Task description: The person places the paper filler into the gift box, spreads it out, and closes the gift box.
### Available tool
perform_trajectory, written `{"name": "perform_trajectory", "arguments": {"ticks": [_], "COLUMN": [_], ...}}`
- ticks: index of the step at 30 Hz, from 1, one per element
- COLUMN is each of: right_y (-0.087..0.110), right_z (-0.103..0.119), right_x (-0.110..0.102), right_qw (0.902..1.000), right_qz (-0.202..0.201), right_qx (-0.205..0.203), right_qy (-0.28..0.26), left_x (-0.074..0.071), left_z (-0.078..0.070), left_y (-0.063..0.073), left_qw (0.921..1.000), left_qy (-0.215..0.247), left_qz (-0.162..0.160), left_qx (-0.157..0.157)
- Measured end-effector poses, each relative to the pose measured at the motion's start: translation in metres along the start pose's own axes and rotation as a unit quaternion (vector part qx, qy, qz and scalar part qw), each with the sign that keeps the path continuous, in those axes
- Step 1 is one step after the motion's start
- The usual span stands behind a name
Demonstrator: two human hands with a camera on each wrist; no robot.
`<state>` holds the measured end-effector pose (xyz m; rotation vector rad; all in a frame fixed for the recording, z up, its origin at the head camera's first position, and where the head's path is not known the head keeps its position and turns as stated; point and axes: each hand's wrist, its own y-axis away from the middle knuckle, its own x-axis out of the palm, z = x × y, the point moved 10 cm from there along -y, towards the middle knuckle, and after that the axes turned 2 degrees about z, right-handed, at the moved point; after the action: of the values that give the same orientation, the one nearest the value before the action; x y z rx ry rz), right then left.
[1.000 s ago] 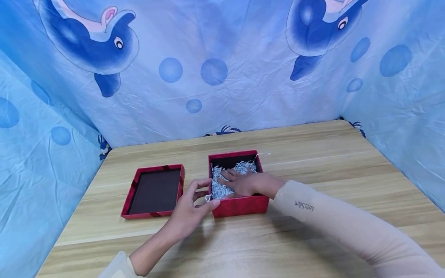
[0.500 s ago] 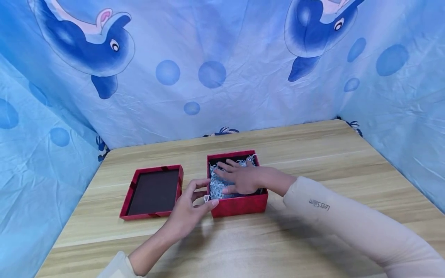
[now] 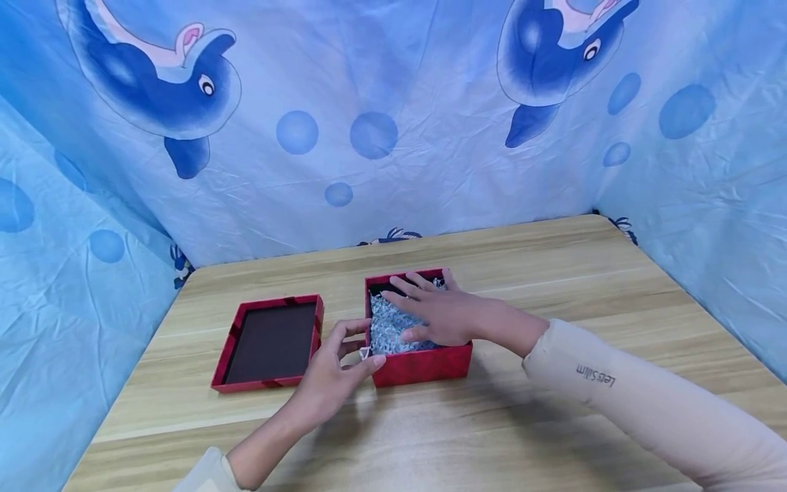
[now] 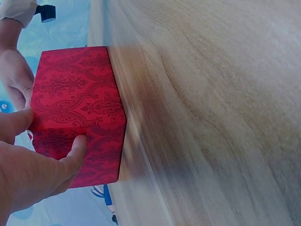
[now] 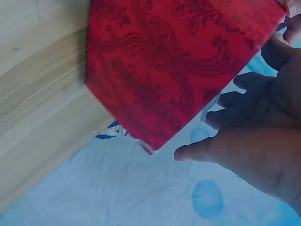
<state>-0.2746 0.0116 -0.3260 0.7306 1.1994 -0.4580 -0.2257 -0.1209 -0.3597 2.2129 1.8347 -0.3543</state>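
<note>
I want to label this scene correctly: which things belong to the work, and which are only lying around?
Work:
red box, left hand holding its corner
paper shreds, right hand over them
probably the lid beside the box

Only around:
table
dolphin curtain

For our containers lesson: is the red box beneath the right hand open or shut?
Open: the red box shows shredded paper inside, and what looks like its lid lies apart on the table.
</note>
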Motion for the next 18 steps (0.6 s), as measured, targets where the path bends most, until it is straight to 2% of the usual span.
{"name": "perform_trajectory", "arguments": {"ticks": [11, 18], "right_y": [0.008, 0.009], "right_z": [-0.024, -0.031], "right_x": [-0.002, -0.005], "right_qw": [0.9975, 0.9907], "right_qz": [-0.041, -0.098], "right_qx": [0.0, -0.01], "right_qy": [-0.058, -0.094], "left_x": [-0.001, -0.001], "left_z": [0.003, 0.004], "left_y": [0.0, 0.001], "left_qw": [1.0, 1.0], "left_qy": [-0.003, -0.004], "left_qz": [-0.001, -0.002], "left_qx": [-0.001, 0.0]}}
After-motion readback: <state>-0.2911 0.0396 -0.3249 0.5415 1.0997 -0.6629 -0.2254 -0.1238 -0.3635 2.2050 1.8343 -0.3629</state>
